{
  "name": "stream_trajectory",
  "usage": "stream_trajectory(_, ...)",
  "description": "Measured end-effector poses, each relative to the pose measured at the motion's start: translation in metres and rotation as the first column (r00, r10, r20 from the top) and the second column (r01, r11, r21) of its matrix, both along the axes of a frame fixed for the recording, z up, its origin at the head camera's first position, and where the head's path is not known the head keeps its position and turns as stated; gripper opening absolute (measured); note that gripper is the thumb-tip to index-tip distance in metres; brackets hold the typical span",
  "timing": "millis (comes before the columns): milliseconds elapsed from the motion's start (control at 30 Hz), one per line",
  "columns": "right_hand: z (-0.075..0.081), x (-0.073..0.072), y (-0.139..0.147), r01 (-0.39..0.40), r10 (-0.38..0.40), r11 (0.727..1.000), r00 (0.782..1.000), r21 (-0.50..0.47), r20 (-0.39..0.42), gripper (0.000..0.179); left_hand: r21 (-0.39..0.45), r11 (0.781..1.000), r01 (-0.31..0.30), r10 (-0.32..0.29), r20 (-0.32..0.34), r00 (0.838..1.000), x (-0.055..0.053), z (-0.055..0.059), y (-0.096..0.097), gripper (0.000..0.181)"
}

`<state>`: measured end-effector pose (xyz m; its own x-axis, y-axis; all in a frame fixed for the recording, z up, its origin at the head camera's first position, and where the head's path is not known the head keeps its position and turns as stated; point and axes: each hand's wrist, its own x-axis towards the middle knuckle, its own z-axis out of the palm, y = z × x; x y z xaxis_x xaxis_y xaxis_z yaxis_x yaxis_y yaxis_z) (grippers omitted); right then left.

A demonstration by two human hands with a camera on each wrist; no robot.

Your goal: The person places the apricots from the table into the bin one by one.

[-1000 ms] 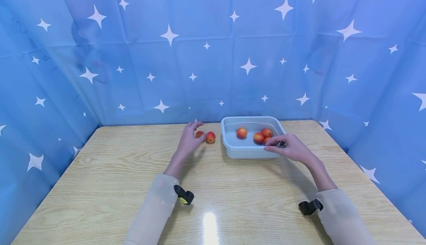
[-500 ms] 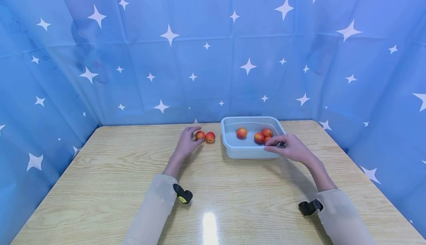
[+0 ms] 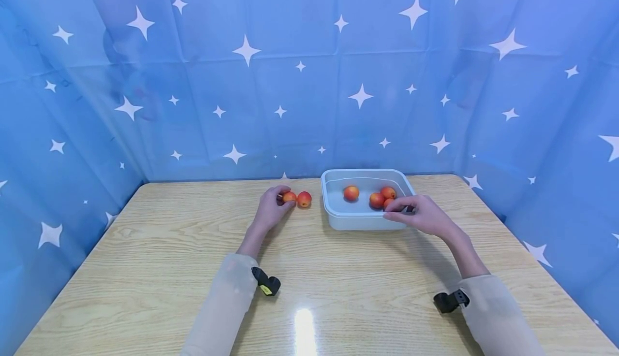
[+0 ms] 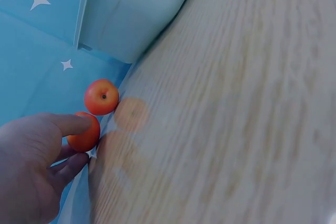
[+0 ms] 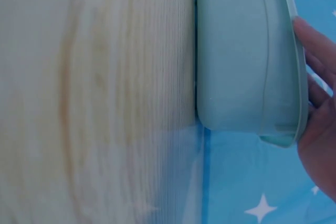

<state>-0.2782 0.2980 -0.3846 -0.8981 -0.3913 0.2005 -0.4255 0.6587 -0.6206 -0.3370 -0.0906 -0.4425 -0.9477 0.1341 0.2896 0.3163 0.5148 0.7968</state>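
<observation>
Near the table's back edge, my left hand [image 3: 269, 209] pinches a small red-orange round fruit [image 3: 289, 197] between thumb and fingers. In the left wrist view, the thumb lies across that fruit and the other fingers curl behind it. A second fruit [image 3: 304, 199], with a dark dimple, sits just to its right on the table. My right hand [image 3: 424, 215] grips the near right rim of a pale blue plastic container [image 3: 358, 223], fingertips reaching inside. Within the container lie one fruit [image 3: 351, 193] on the left and a cluster on the right, partly hidden by the right fingers.
The wood-grain table [image 3: 193, 270] spreads out in front of both arms. Behind and at both sides hangs a blue curtain [image 3: 300, 109] with white stars. Small black cameras [image 3: 266, 282] are worn at both sleeves.
My left hand has come down and closed its fingers on the left fruit, which has shifted slightly left. A narrow gap now shows between the two fruits. The right hand stays still.
</observation>
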Motion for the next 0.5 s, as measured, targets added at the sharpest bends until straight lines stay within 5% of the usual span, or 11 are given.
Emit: stream_trajectory(500, 0.0008, 0.0007, 0.0003, -0.007, 0.007, 1.000, 1.000, -0.006, -0.007, 0.013, 0.063, 0.997, -0.037, 0.035, 0.034, 0.999, 0.0009, 0.0077, -0.0024, 0.041)
